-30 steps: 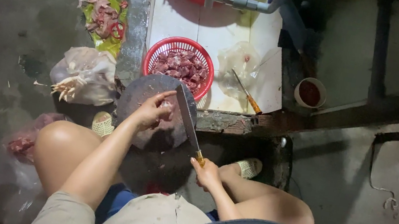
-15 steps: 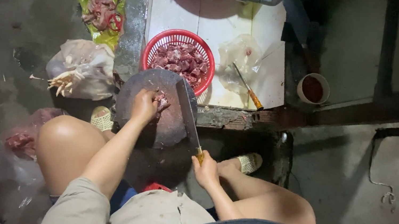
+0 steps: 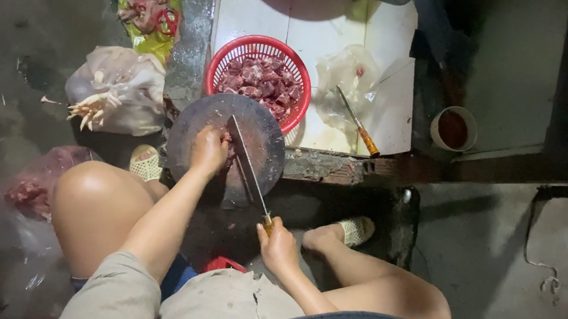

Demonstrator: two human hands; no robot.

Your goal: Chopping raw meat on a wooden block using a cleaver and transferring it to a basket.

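Left hand (image 3: 209,152) hides most of the meat (image 3: 226,144) beside cleaver (image 3: 243,164)

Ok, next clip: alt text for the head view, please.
Seen from above, a squatting person's right hand holds a cleaver over meat that the left hand steadies on a round block. Behind it sits a red basket of cut meat.

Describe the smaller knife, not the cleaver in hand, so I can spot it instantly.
Start at the white tiled slab beyond the round chopping block. The smaller knife lies right of the red basket, across a clear plastic bag; its thin blade and orange-brown handle mark it.
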